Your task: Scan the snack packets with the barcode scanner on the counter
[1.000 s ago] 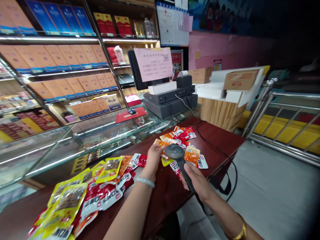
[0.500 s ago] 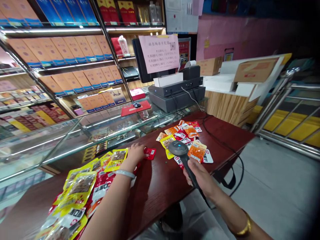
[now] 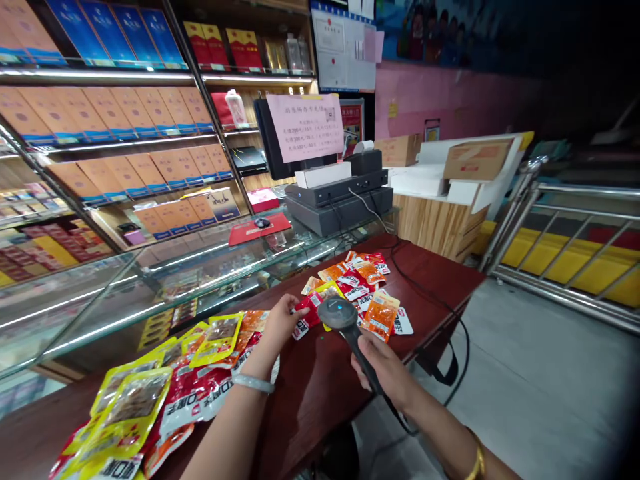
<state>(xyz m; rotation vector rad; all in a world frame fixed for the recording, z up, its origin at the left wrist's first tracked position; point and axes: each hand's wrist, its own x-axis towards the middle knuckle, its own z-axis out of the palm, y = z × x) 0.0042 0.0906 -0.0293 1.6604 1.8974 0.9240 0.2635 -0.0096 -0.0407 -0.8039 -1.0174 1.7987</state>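
1. a small, flat red-and-white plastic packet (image 3: 309, 313) has shifted, 0.5 seconds on, from beside the heap of yellow and red plastic pouches (image 3: 175, 381) to just beside a dark grey handheld scanner (image 3: 339, 313).
2. the packet sits between the left fingertips and the scanner's rounded head.
3. the left hand (image 3: 281, 325) pinches its edge; the right hand (image 3: 384, 370) closes around the scanner's handle.

Shows orange boxes (image 3: 100, 110) and blue boxes (image 3: 120, 37) ranged along lit shelves (image 3: 100, 76) at left. Has a pink sign (image 3: 305, 127) hung across a dark monitor (image 3: 263, 133), plus a mouse (image 3: 262, 223) on a red pad (image 3: 243, 234) (atop a glass counter (image 3: 173, 257)). Includes cardboard boxes (image 3: 477, 160) and a metal railing (image 3: 590, 191) toward the right.
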